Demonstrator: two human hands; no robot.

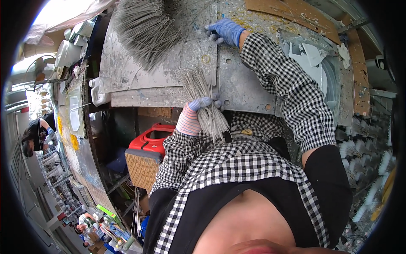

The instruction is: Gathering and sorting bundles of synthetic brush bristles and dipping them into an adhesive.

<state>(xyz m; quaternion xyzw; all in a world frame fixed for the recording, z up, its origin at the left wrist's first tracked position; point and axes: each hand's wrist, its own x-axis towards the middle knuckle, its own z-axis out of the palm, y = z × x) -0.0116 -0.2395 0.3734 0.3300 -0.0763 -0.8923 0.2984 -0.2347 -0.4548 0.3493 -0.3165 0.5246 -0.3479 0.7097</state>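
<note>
A bundle of thin grey wires (198,84) is gripped around its middle by my left hand (199,103), in a pale glove with a striped cuff. The bundle stands aslant at the table's near edge, its lower ends fanning toward my apron. Farther up the metal-topped table (249,80), my right hand (226,33) wears a blue glove. Its fingers are bent and drawn together just above the surface; whatever may be between them is too small to make out. A large heap of similar grey wires (146,34) lies to the left of my right hand.
A yellowish ring (205,59) lies on the grey board. White sheet pieces (313,55) sit at the right, beside a brown board (296,15). Below the table's left part is a red stool (154,137). White-bristled brushes (363,148) fill the far right. Other people work at the left.
</note>
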